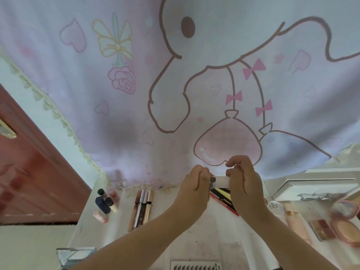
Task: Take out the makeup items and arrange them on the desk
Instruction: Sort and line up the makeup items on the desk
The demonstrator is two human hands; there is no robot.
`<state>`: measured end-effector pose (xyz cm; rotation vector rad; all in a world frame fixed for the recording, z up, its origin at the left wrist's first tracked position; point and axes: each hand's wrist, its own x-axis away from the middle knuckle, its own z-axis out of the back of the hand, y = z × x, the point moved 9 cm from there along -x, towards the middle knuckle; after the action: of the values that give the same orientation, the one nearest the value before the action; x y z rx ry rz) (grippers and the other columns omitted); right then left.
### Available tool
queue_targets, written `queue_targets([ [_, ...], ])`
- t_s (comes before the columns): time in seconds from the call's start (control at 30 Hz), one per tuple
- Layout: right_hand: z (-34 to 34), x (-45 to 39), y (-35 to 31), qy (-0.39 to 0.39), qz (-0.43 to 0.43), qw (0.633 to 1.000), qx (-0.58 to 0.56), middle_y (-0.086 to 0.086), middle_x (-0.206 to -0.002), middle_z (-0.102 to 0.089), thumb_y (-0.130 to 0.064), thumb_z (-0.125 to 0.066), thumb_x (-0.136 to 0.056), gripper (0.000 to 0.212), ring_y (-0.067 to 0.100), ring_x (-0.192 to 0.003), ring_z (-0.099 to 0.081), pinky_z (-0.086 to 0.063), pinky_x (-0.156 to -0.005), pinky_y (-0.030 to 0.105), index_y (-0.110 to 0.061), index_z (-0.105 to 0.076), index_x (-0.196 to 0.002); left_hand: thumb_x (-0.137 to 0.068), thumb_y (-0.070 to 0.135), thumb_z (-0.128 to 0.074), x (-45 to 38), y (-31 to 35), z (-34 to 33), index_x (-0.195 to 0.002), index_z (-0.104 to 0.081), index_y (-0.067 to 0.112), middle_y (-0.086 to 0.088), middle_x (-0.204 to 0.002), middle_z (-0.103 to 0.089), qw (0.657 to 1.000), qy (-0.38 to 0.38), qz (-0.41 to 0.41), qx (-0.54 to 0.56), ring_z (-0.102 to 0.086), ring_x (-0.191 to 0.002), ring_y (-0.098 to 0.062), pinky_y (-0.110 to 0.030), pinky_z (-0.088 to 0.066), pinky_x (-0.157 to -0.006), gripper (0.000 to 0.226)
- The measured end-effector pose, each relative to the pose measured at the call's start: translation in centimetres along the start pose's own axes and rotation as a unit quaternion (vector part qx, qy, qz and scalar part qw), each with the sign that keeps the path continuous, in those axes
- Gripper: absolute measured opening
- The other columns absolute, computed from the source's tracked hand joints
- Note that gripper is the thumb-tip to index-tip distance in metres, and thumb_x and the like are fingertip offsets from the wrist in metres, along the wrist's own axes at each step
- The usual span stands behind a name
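Observation:
Both hands are raised above the back of the white desk (194,236). My right hand (244,184) grips a small white tube (221,181) with a dark tip that points left. My left hand (194,185) is closed beside that tip; whether it pinches the tip I cannot tell. Under the hands lie several pencils (224,195), one red. Slim pens (142,207) lie side by side at centre left. Small bottles (106,203) stand at the left. At the right lie a white jar (275,207), a pink tube (296,223), a palette (321,228) and a round pink compact (344,228).
A cartoon-printed curtain (175,75) hangs behind the desk. A red door (29,172) is at the left. A white box (315,184) sits at the back right. A clear case (74,254) and a tray of false lashes (196,266) lie at the front edge.

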<state>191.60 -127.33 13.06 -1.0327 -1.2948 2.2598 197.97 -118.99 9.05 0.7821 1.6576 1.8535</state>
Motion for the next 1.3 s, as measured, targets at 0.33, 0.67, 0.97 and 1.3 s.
queue_targets([
  [0.33, -2.1, -0.3, 1.3, -0.035, -0.076, 0.996, -0.031, -0.004, -0.053, -0.039, -0.025, -0.030, -0.092, 0.013, 0.004, -0.046, -0.046, -0.034, -0.043, 0.014, -0.030, -0.039, -0.084, -0.093, 0.002, -0.042, 0.4, -1.1, -0.9, -0.082, -0.056, 0.006, 0.007, -0.049, -0.055, 0.960, -0.027, 0.079, 0.266, -0.053, -0.044, -0.001, -0.013, -0.048, -0.050, 0.018],
  [0.67, -3.7, -1.4, 2.2, -0.180, -0.114, 0.973, 0.090, 0.003, -0.057, -0.039, -0.019, -0.033, -0.097, 0.032, 0.005, -0.046, -0.035, -0.033, -0.048, 0.015, 0.001, -0.052, -0.081, -0.100, 0.020, -0.030, 0.8, -3.5, 2.3, -0.082, -0.044, 0.013, -0.001, -0.061, -0.049, 0.979, -0.107, 0.140, 0.099, -0.042, -0.043, -0.006, -0.020, -0.043, -0.048, 0.024],
  [0.97, -7.3, 0.4, 3.6, -0.334, -0.231, 0.881, 0.242, -0.002, -0.053, -0.030, -0.042, -0.024, -0.098, 0.053, 0.010, -0.047, -0.029, -0.027, -0.051, 0.019, -0.014, -0.030, -0.054, -0.100, 0.026, -0.021, 2.0, 0.0, 3.6, -0.065, -0.031, 0.026, 0.007, -0.062, -0.035, 0.940, -0.028, -0.034, -0.339, -0.038, -0.058, -0.005, -0.005, -0.035, -0.059, 0.036],
  [1.3, -5.0, 0.3, -2.2, -0.110, 0.088, 0.961, 0.238, -0.012, -0.041, -0.017, -0.018, -0.030, -0.091, 0.046, 0.007, -0.034, -0.017, -0.013, -0.039, 0.010, -0.022, -0.022, -0.046, -0.098, 0.021, -0.026, 2.6, -4.3, 2.0, -0.060, -0.044, 0.010, 0.008, -0.037, -0.024, 0.958, -0.093, 0.264, 0.065, -0.018, -0.030, -0.005, -0.013, -0.013, -0.034, 0.044],
])
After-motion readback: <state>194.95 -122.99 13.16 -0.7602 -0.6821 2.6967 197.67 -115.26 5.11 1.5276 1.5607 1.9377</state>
